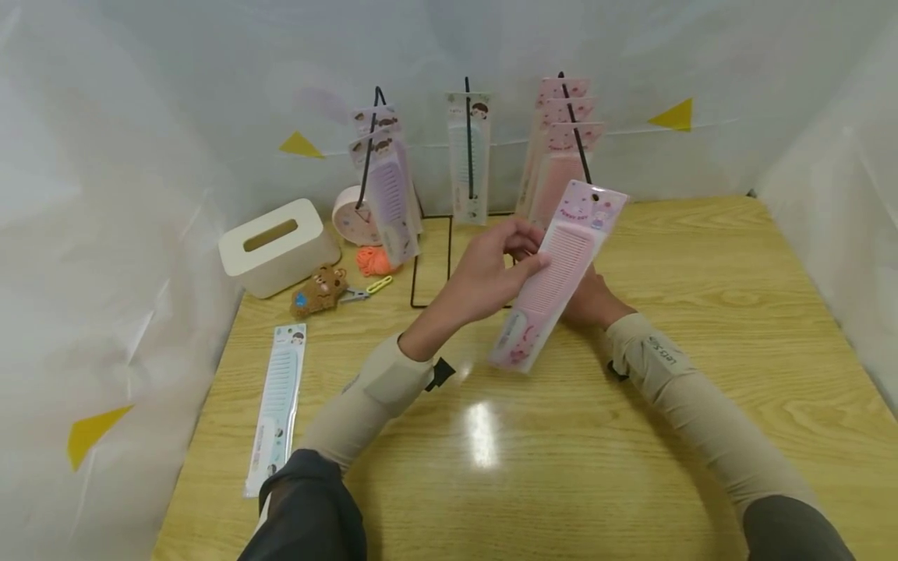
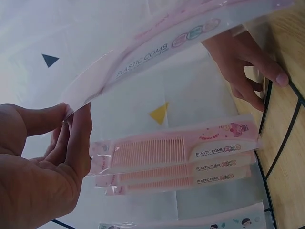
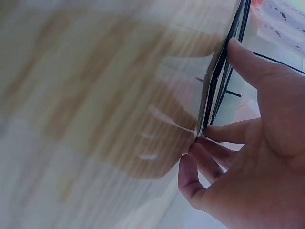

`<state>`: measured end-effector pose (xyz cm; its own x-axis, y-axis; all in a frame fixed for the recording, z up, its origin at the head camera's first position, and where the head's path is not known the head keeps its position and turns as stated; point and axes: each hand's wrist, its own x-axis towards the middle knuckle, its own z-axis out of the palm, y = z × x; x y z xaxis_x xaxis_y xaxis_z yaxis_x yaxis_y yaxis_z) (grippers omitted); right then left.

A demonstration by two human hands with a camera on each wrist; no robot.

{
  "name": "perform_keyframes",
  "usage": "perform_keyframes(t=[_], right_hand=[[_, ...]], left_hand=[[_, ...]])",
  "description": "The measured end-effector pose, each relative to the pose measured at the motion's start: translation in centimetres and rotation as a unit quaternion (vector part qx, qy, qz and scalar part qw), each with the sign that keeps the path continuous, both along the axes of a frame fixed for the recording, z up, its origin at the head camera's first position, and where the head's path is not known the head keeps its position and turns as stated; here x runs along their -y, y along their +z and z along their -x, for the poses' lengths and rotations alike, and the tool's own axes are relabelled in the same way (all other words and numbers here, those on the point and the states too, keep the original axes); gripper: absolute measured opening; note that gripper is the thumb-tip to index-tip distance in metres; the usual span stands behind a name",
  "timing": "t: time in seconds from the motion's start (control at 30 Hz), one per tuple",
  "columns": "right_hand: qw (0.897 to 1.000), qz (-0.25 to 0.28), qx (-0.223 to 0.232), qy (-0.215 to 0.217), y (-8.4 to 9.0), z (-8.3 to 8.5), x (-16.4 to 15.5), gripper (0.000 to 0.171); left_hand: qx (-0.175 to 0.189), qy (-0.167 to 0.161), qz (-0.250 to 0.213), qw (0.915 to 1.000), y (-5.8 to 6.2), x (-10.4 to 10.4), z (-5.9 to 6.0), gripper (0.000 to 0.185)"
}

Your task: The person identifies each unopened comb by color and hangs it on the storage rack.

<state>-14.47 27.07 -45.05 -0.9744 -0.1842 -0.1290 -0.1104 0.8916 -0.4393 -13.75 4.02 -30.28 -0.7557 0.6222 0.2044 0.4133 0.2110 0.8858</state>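
Observation:
My left hand [image 1: 484, 273] pinches the edge of a pink packaged comb [image 1: 557, 269] between thumb and fingers. The pack hangs tilted in front of the right hook, its holed end near the hook's tip. Low behind it, my right hand [image 1: 592, 300] is partly hidden; in the right wrist view its thumb and bent fingers [image 3: 190, 176] hold the base of the black wire rack [image 3: 217, 71] at the table. Pink packs [image 1: 571, 140] hang on the right hook, a green pack [image 1: 468, 156] on the middle hook and purple packs [image 1: 389, 187] on the left hook.
A white tissue box [image 1: 277, 249], a round pink clock [image 1: 354, 214], a brown bear toy [image 1: 319, 290], orange yarn [image 1: 374, 261] and small clips [image 1: 379, 284] stand or lie at the left. Another pale green comb pack [image 1: 277, 409] lies on the wooden table [image 1: 533, 467].

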Motion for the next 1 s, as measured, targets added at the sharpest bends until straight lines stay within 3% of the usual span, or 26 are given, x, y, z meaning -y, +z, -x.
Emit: perform_keyframes(t=[0.23, 0.63, 1.0], right_hand=[[0.999, -0.037, 0.015, 0.013, 0.1, 0.2, 0.2, 0.065], [0.999, -0.024, 0.019, 0.024, 0.0, -0.3, 0.5, 0.078], [0.999, -0.011, 0.024, 0.019, 0.0, -0.5, 0.2, 0.085]], left_hand=[[-0.01, 0.03, -0.007, 0.9995, -0.7, -0.7, 1.1, 0.018], [-0.034, 0.101, -0.02, 0.9941, -2.7, -3.7, 5.2, 0.018], [-0.027, 0.1, -0.055, 0.993, -3.5, -4.7, 6.7, 0.018]])
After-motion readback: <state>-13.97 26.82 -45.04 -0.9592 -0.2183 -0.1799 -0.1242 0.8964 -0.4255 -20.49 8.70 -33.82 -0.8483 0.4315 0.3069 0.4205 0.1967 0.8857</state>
